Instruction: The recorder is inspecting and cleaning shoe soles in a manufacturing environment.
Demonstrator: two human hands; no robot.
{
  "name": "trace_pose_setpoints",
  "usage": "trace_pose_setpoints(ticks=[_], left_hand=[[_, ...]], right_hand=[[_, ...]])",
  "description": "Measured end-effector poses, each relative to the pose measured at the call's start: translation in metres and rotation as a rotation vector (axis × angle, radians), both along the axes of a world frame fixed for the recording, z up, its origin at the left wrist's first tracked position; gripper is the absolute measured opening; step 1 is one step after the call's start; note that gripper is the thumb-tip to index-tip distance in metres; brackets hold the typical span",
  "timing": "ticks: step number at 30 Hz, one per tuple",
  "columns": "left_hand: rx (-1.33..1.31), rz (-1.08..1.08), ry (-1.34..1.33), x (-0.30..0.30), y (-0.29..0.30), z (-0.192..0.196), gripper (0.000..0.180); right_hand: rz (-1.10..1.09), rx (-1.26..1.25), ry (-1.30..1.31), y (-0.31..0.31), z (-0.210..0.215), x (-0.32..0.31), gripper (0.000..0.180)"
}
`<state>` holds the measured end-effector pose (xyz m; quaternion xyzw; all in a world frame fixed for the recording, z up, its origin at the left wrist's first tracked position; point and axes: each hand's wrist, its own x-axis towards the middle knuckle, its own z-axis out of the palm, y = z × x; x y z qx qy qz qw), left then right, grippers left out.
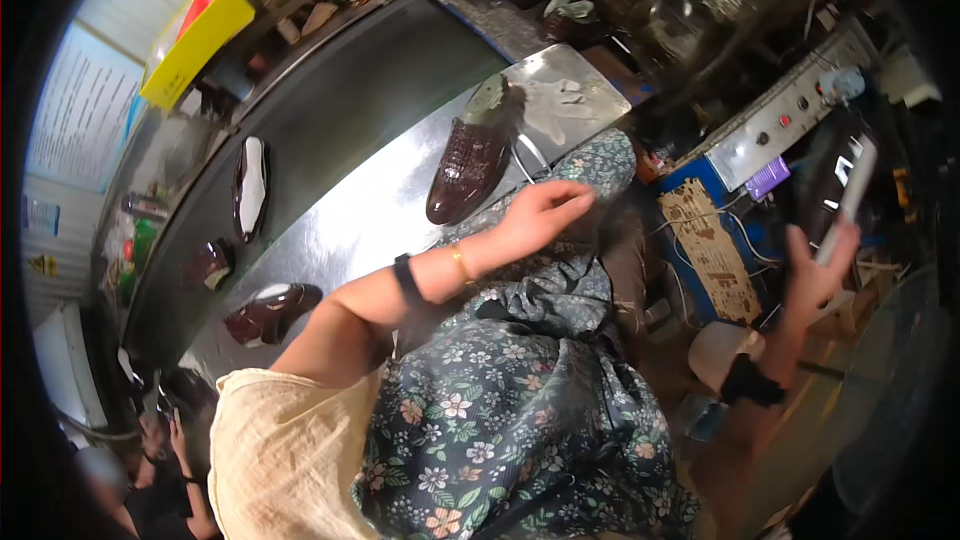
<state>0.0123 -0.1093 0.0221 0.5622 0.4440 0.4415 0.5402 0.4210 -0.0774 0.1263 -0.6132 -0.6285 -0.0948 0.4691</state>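
Note:
My right hand (822, 275) is raised at the right and wrapped round a glossy dark shoe (835, 180) with a pale sole, which stands roughly upright. Over my apron-covered lap, my left hand (545, 215) has its fingers bent together, and no object shows in them. Closest to it, a dark brown shoe with a textured upper (465, 165) lies on the shiny metal tabletop (345, 215), its greenish filling showing at the opening. Between that shoe and my left hand is a thin pale curved piece (530, 155).
A white glove (555, 105) lies on the metal at the far end. Beyond the tabletop runs a dark belt (370, 70) with a shoe turned sole-up (252, 190). Another brown shoe (270, 312) is at the left. A control panel (780, 125) stands right; a co-worker's hands (175, 440) show lower left.

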Motion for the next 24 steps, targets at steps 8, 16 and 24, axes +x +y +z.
trace_pose_setpoints(ticks=[8, 16, 24], left_hand=[[-0.324, 0.215, -0.896, 0.024, 0.076, 0.067, 0.070], [-0.106, -0.221, 0.388, 0.025, 0.032, 0.079, 0.041], [0.491, 0.609, 0.801, -0.060, 0.042, 0.006, 0.056]], right_hand=[[0.618, -0.192, -0.020, -0.050, -0.024, -0.234, 0.092], [1.026, -1.101, 1.077, -0.023, -0.005, -0.174, 0.085], [0.503, -0.852, 1.618, -0.074, -0.060, -0.145, 0.045]])
